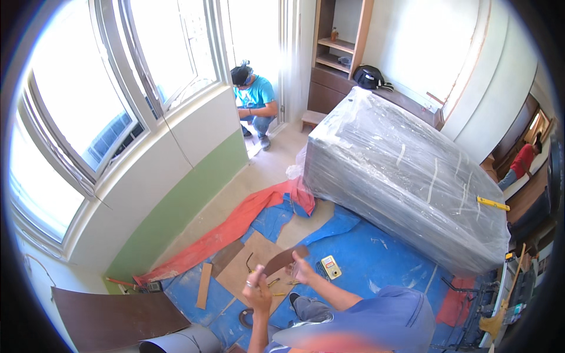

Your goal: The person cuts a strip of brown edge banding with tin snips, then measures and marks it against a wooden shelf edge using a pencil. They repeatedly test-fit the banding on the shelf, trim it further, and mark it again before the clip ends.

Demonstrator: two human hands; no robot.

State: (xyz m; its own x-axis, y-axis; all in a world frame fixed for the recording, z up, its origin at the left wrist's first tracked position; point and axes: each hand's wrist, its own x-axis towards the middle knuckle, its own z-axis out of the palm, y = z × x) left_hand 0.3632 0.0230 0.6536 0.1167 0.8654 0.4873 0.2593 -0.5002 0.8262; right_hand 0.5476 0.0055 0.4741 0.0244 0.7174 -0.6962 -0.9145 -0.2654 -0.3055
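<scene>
Between my two hands is a short, curved brown strip (279, 263), held above the floor. My left hand (257, 289), wearing a ring, is closed at the strip's left end. My right hand (303, 269) grips its right end, thumb up. Under them a tan board (240, 267) lies on a blue sheet, with small yellow-handled tools (275, 294) on or beside it. Just right of my right hand sits a yellow and white box (331, 267). Near my left forearm is a dark ring-shaped roll (246, 317).
A plastic-wrapped bulky piece (400, 176) fills the right side, a yellow spirit level (493, 203) on it. A person in a blue shirt (258, 94) crouches by the doorway; another in red (522, 162) leans at far right. Blue sheeting (388, 247) covers the floor; a brown panel (112, 317) lies lower left.
</scene>
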